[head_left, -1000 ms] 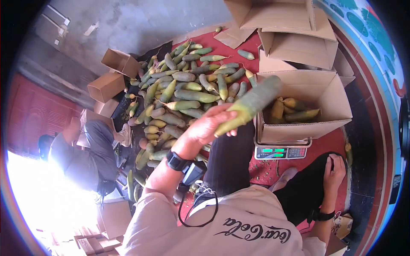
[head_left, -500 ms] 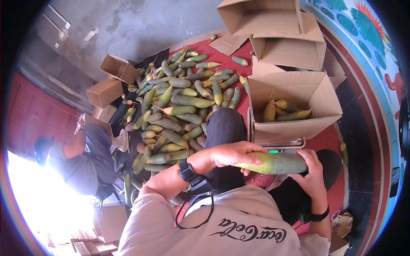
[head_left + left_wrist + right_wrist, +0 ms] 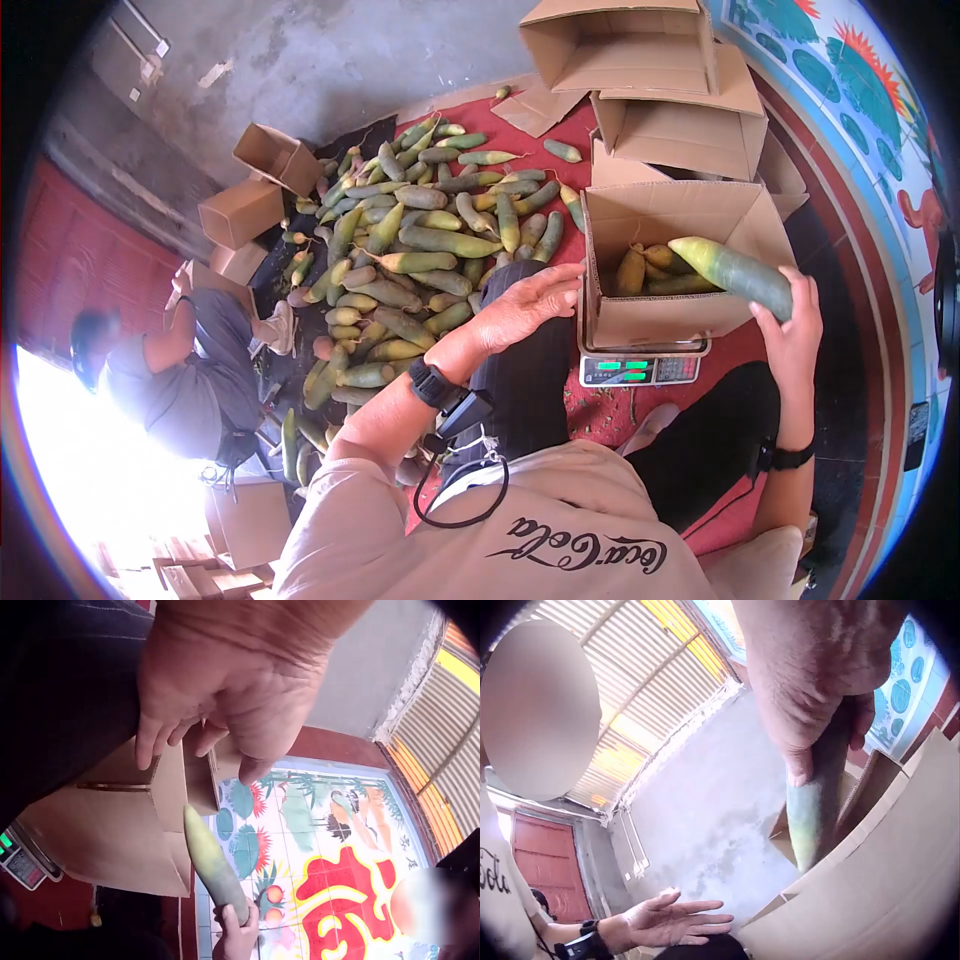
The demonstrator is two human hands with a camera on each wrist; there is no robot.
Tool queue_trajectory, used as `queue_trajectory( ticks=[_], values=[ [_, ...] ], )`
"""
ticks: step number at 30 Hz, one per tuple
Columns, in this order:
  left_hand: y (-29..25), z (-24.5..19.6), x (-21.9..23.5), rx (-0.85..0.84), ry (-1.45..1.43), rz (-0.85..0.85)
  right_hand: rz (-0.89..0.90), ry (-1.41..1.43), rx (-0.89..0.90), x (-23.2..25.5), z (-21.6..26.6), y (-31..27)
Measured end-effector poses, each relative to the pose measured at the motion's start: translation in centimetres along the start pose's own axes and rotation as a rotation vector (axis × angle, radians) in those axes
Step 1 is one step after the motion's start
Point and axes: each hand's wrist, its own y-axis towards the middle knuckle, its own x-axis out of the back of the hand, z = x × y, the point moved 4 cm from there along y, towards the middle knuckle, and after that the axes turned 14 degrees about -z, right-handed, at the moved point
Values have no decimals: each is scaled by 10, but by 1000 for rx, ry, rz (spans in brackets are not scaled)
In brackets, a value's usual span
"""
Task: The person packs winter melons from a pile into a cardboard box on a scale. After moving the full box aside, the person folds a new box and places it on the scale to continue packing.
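My right hand (image 3: 793,325) grips a large green radish (image 3: 735,275) by its thick, dark end. Its paler tip points left over the open cardboard box (image 3: 665,320), where several yellowish-green radishes (image 3: 632,272) lie. In the right wrist view the held radish (image 3: 814,810) slants down toward the box rim. My left hand (image 3: 528,308) holds nothing, fingers extended beside the box's left wall. Seen from the left wrist, that hand (image 3: 232,697) hangs palm in view with loose fingers. The box stands on a digital scale (image 3: 640,370) with lit green figures.
A big heap of green radishes (image 3: 420,240) covers the floor at the left. Empty cardboard boxes (image 3: 690,125) are stacked behind the filled one, and smaller boxes (image 3: 245,212) stand at far left. Another person (image 3: 170,370) sits at the left.
The radish went from my left hand into both hands, then to my right hand alone, which has carried it up and forward over the box. My left hand has let go and moved left.
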Motion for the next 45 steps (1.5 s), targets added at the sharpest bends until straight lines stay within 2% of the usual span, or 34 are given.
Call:
queue_trajectory(
  ticks=[3, 5, 7, 9, 13, 17, 20, 22, 25, 26, 28, 31, 33, 35, 38, 41, 43, 45],
  values=[
    [4, 5, 3, 5, -52, -3, 43, -96, 55, -22, -6, 17],
    [6, 10, 3, 8, -62, 4, 127, -184, 154, -43, -13, 23],
    [7, 11, 3, 13, -71, 14, 171, -211, 145, -64, -19, 29],
    [7, 11, 3, 25, -78, 26, 347, -244, 118, -89, -26, 32],
    [8, 9, 3, 35, -133, 37, 511, -266, 74, -124, -29, 32],
    [6, 9, 5, 66, -161, 31, 445, -238, 104, -138, -50, 25],
    [5, 8, 8, 68, -212, 33, 393, -321, 37, -130, -54, 25],
    [5, 8, 10, 72, -241, 44, 251, -222, 111, -107, -40, 25],
    [5, 9, 10, 67, -287, 41, 177, -145, 89, -75, -25, 16],
    [5, 10, 10, 66, -294, 33, 179, -149, 91, -66, -24, 11],
    [3, 11, 11, 67, -306, 25, 60, -124, 164, -44, -24, 0],
    [0, 7, 12, 48, -325, 20, -27, -114, 180, -18, -34, -20],
    [-2, 1, 19, 13, -470, 10, -24, -147, 154, -5, -43, -34],
    [-5, -4, 31, -24, -472, -30, -19, -180, 123, 7, -53, -49],
    [-11, -3, 65, -88, -494, -144, 67, -233, 21, 10, -71, -74],
    [-18, 13, 112, -88, -429, -346, 54, -251, 79, 7, -65, -74],
    [-28, 34, 141, -23, -451, -469, 67, -271, 95, 5, -67, -75],
    [-39, 66, 170, 120, -449, -629, 98, -289, 113, 3, -69, -78]
  ],
)
